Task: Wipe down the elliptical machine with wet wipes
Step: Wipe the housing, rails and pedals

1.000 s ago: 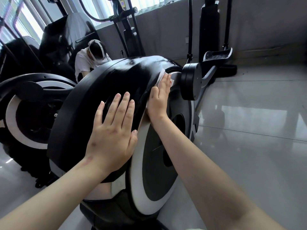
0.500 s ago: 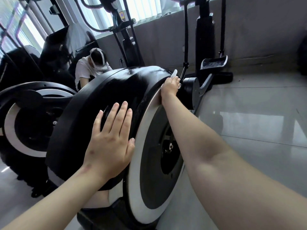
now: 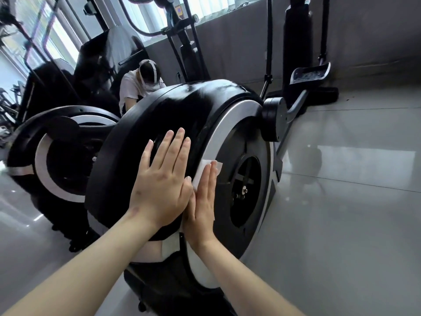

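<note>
Our left hand (image 3: pixel 163 181) lies flat, fingers straight, on the elliptical machine (image 3: pixel 182 106). Our right hand (image 3: pixel 202 201), fingers straight & together (nothing gripped), presses the wet wipe (image 3: pixel 198 173) vs. the silver rim (image 3: pixel 227 124), just beside the left thumb.

I see a glossy grey tiled floor (image 3: pixel 341 224) reflecting daylight from bright windows (image 3: pixel 148 12) above a grey wall (image 3: pixel 239 49). Black exercise machines (image 3: pixel 296 53) stand behind; a person in white (image 3: pixel 131 87) crouches among them.
</note>
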